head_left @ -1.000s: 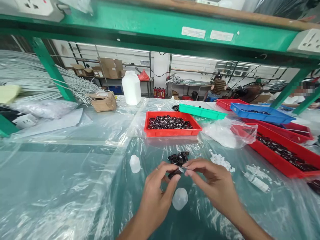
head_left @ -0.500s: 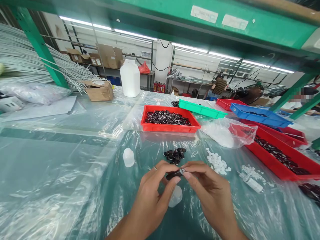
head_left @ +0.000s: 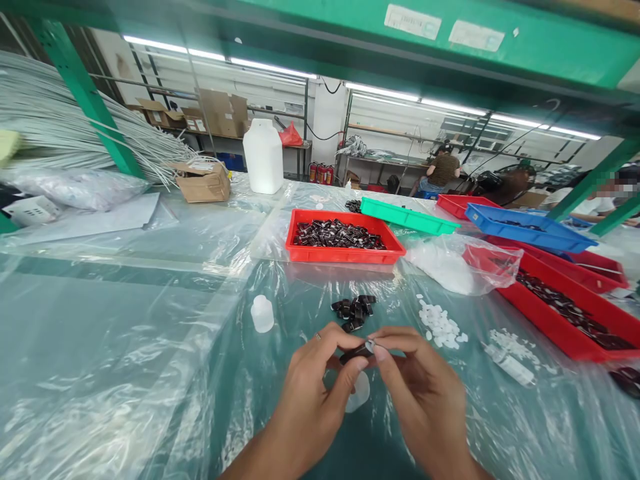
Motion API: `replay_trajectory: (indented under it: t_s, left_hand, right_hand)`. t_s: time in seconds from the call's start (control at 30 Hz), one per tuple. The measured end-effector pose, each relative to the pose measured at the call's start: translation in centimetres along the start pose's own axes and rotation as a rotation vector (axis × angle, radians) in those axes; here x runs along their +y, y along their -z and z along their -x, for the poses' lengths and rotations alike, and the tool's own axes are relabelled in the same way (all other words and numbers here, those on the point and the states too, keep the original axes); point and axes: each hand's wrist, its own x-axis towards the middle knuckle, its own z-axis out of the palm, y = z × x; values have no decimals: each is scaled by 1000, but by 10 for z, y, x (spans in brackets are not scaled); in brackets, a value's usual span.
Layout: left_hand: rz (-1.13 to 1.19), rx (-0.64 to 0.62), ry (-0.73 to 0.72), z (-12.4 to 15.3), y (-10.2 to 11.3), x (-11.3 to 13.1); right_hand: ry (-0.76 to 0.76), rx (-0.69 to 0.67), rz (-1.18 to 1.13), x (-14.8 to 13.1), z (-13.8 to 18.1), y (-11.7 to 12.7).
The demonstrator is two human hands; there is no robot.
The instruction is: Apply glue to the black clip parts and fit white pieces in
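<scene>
Taking the red tray (head_left: pixel 345 254) of black parts in the middle of the desk (head_left: pixel 125 320) as the mark: far to its left lies a bundle of white rods (head_left: pixel 75 140) beside a green post; a cardboard box (head_left: pixel 203 183) stands to the tray's left and a little behind it; a white jug (head_left: pixel 263 157) stands behind its left corner; a small white bottle (head_left: pixel 262 314) stands upright in front of the tray's left corner, on the clear plastic sheet that covers the desk.

In front of the tray's middle sits a small pile of black parts (head_left: pixel 354 310); just in front of that pile the two hands meet; the left hand (head_left: pixel 310 400), a ring on one finger, has its fingers (head_left: pixel 353 370) closed in a pinch on one black part (head_left: pixel 356 352), held above the desk; the right hand (head_left: pixel 425 393) has its fingers (head_left: pixel 387 350) pinched on a small pale piece (head_left: pixel 370 345), which touches the right end of that black part; a round white cap (head_left: pixel 359 392) lies on the sheet beneath the hands.

In front of the tray's right corner lies a scatter of white pieces (head_left: pixel 440 325); just right of the tray is a clear bag (head_left: pixel 460 263) of white bits; a green tray (head_left: pixel 407 217) sits behind the tray's right corner; further right are a blue tray (head_left: pixel 525 227) and a long red tray (head_left: pixel 565 313) of dark parts; a person (head_left: pixel 443 170) sits far behind the tray, back turned.
</scene>
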Motion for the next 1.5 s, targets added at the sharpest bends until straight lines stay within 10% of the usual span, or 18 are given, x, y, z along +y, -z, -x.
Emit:
replay_trajectory:
  t_s: [1.03, 1.27, 1.4, 1.5]
  left_hand:
    - [-17, 130, 64, -3, -2, -10]
    - [-345, 175, 185, -122, 10, -41]
    - [-518, 197, 168, -206, 19, -40]
    - [-595, 145, 134, -206, 17, -39]
  right_hand:
    - [289, -157, 167, 0, -22, 21]
    - [63, 54, 195, 51, -47, 54]
    - [34, -101, 271, 75, -44, 51]
    - [67, -256, 341, 88, -37, 42]
